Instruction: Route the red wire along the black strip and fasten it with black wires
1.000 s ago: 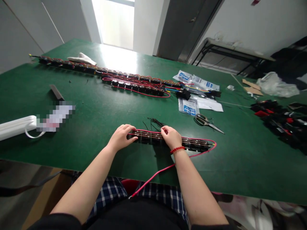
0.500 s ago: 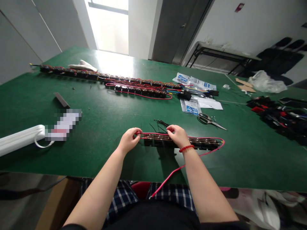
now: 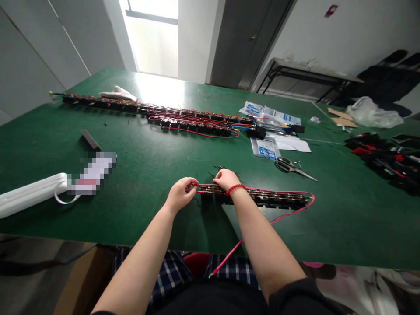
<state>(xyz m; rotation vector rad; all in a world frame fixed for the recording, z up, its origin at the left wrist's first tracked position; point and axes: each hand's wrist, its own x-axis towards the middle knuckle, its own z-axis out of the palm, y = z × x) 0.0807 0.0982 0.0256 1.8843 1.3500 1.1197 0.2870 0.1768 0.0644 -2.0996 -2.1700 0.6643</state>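
Shifted leftward along the module since the earlier frame, the right hand [image 3: 227, 180] sits closer to the left hand [image 3: 180, 195]. Long, narrow and black with metallic lines on top, the module [image 3: 274, 199] lies on the near green bench [image 3: 144, 175], its long axis left to right, right end slightly nearer. Left grip pinches a thin red insulated wire [image 3: 230, 253] at the left end; right grip: cannot tell.

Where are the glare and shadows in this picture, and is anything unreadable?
Head view: the window is washed out white, with glare on the green table before it. Head view: dark shadow lies on the near side of the wired black strip. Head view: coarse pixel blocks cover the pale tag at left.
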